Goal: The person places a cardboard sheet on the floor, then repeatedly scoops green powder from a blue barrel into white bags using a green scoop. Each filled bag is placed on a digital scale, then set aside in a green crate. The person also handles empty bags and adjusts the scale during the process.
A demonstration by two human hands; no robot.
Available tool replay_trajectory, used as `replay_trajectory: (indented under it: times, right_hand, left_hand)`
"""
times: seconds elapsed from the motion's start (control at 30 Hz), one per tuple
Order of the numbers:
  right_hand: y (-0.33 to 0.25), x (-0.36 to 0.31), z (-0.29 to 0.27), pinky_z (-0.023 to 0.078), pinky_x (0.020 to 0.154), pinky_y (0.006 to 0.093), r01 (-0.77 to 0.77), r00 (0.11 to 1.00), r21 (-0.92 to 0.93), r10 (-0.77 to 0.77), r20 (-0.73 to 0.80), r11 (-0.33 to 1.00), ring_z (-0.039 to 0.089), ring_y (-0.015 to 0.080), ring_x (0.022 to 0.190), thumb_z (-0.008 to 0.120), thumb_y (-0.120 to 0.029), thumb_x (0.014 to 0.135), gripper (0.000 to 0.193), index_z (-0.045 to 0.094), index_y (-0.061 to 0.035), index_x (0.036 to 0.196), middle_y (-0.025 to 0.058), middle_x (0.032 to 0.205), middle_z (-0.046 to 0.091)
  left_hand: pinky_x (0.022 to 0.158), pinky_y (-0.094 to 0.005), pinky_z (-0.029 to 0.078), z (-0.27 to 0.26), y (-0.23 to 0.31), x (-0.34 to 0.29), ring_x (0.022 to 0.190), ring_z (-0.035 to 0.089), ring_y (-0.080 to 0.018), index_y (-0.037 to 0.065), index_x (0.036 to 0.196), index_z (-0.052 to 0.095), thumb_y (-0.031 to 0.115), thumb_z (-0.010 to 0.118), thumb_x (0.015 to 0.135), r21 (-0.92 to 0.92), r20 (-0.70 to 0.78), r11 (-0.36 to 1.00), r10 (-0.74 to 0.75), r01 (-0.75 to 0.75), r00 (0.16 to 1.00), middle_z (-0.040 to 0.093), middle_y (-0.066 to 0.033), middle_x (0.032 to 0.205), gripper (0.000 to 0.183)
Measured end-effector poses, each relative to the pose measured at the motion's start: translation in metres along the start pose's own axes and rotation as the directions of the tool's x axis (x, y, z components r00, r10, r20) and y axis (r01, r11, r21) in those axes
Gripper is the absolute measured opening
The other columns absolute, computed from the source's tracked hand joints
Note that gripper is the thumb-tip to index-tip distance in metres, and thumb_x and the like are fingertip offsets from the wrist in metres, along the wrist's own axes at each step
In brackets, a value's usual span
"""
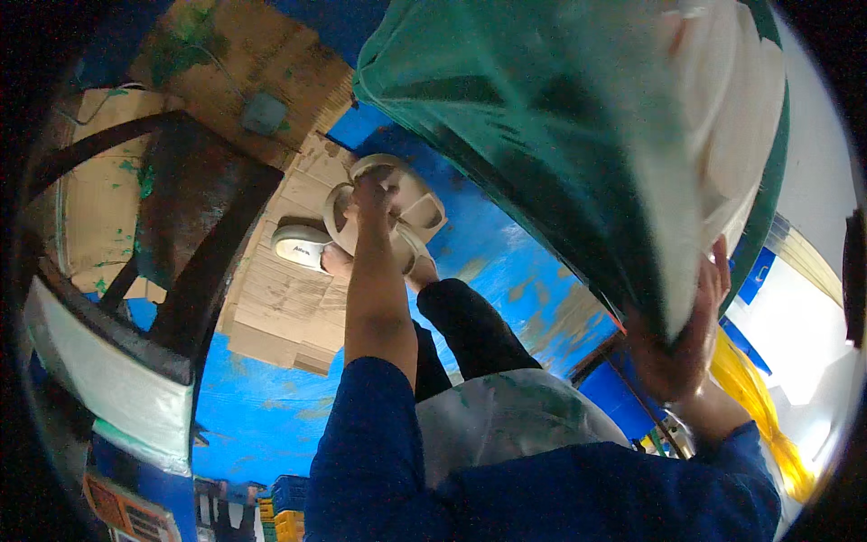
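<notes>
Well out in front of me, my left hand (375,192) is closed on a beige slide sandal (411,194); further beige slide shapes overlap around it, and how many it holds I cannot tell. Just beneath it are my feet, and a white slide (302,247) shows at the left one. At the right, my right hand (679,348) wraps the lower corner of a large green-and-white cloth (542,99), its fingers on the pale side. Motion blurs that hand and the cloth edge slightly. A pale apron (515,420) covers my lap.
Flattened cardboard (289,312) lies on the worn blue floor (262,397). A dark-framed stand with a pale padded edge (113,379) is at the left. Stacked blue and yellow crates (289,506) show at the lower left. Yellow sheeting (754,406) hangs at the right.
</notes>
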State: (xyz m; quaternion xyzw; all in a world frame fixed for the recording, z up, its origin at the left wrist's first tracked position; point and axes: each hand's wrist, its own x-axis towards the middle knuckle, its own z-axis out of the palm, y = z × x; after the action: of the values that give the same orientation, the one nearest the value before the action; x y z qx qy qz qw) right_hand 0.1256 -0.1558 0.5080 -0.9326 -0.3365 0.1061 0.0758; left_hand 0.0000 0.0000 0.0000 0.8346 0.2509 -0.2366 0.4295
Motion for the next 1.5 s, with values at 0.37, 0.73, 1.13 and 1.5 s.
replay_trajectory:
  times: [0.37, 0.73, 1.13, 1.5]
  right_hand:
    - [-0.004, 0.014, 0.045, 0.013, 0.105, 0.0544, -0.015, 0.994, 0.102, 0.004, 0.105, 0.995, 0.046, 0.0260, 0.112, 0.062, -0.002, 0.060, 0.050, 0.047, -0.0067, 0.108, 0.0076, 0.114, 0.051]
    - [-0.010, 0.000, 0.087, 0.018, 0.103, 0.0564, -0.030, 0.973, 0.137, -0.003, 0.232, 0.990, 0.046, 0.0235, 0.113, 0.053, -0.015, 0.075, 0.039, 0.050, -0.0061, 0.113, 0.0082, 0.116, 0.051]
    - [-0.028, -0.054, 0.071, 0.017, 0.101, 0.0541, -0.035, 0.928, 0.160, -0.027, 0.371, 0.987, 0.048, 0.0182, 0.111, 0.049, -0.021, 0.077, 0.036, 0.054, -0.0145, 0.111, 0.0035, 0.116, 0.054]
    - [-0.046, -0.066, 0.053, 0.018, 0.098, 0.0540, -0.018, 0.941, 0.184, -0.045, 0.334, 0.983, 0.052, 0.0143, 0.104, 0.052, -0.022, 0.076, 0.031, 0.058, -0.0188, 0.106, -0.0004, 0.104, 0.059]
  left_hand:
    - [0.079, -0.0410, 0.048, -0.213, 0.091, -0.020, 0.095, 0.059, -0.0322, 0.004, 0.103, 0.059, 0.051, 0.061, 0.075, 0.214, -0.256, 0.819, -0.479, 0.532, 0.840, 0.062, -0.0163, 0.101, 0.055]
    - [0.092, -0.0525, 0.034, -0.333, 0.180, 0.104, 0.114, 0.046, -0.0306, 0.009, 0.119, 0.052, 0.046, 0.068, 0.071, 0.422, -0.430, 0.880, -0.017, 0.218, 0.903, 0.053, -0.0159, 0.119, 0.062]
    - [0.101, -0.0620, 0.014, -0.258, 0.262, 0.226, 0.122, 0.037, -0.0266, 0.013, 0.109, 0.062, 0.029, 0.068, 0.070, 0.833, 0.207, 0.396, 0.425, -0.386, 0.881, 0.048, -0.0089, 0.124, 0.043]
    - [0.100, -0.0638, 0.012, -0.231, 0.279, 0.249, 0.123, 0.036, -0.0310, 0.023, 0.112, 0.057, 0.018, 0.043, 0.087, 0.803, 0.036, 0.464, 0.589, -0.374, 0.807, 0.042, -0.0126, 0.129, 0.030]
